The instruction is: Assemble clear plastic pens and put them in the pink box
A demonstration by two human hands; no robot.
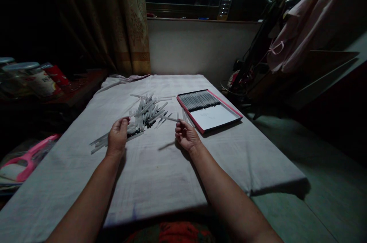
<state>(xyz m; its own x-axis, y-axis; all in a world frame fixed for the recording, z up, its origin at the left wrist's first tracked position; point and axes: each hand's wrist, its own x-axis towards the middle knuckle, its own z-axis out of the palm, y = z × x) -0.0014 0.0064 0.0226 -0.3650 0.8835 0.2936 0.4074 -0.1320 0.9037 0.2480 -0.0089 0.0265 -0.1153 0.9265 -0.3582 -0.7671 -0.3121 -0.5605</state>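
Note:
A loose pile of pale pens with dark tips [147, 113] lies on the cloth-covered table [160, 166]. My left hand [118, 136] is closed at the near left side of the pile, its fingertips pinched on a pen among those lying there. My right hand [186, 135] is closed, pinching one pen [171, 119] that sticks out to the left above the cloth. Just right of that hand sits a flat red-edged box [213, 114]. A neat row of pens [199, 100] fills its far end, and its near part shows bare white.
Jars with lids [28, 78] stand on a low dark shelf at the left. A pink object [28, 157] lies by the table's left edge. A curtain [126, 21] hangs behind, and pink cloth [304, 25] hangs over dark clutter at the right.

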